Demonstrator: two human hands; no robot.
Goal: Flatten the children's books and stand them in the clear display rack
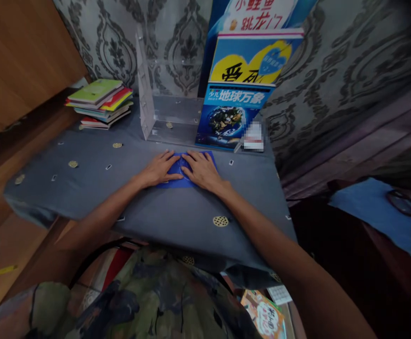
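A blue sheet of paper (180, 167) lies flat on the grey-blue tablecloth (95, 188), near the table's far middle. My left hand (159, 169) rests on its left half, fingers stretched out flat and pressing down. My right hand (201, 169) lies on its right half, fingers also flat and spread. The fingertips of both hands meet near the sheet's centre. Most of the paper is hidden under the hands.
A clear acrylic book stand (149, 108) stands against the patterned wall, with blue picture books (232, 113) leaning in it. A stack of thin books (101, 103) lies at the back left. A blue-covered surface (375, 212) is at the right.
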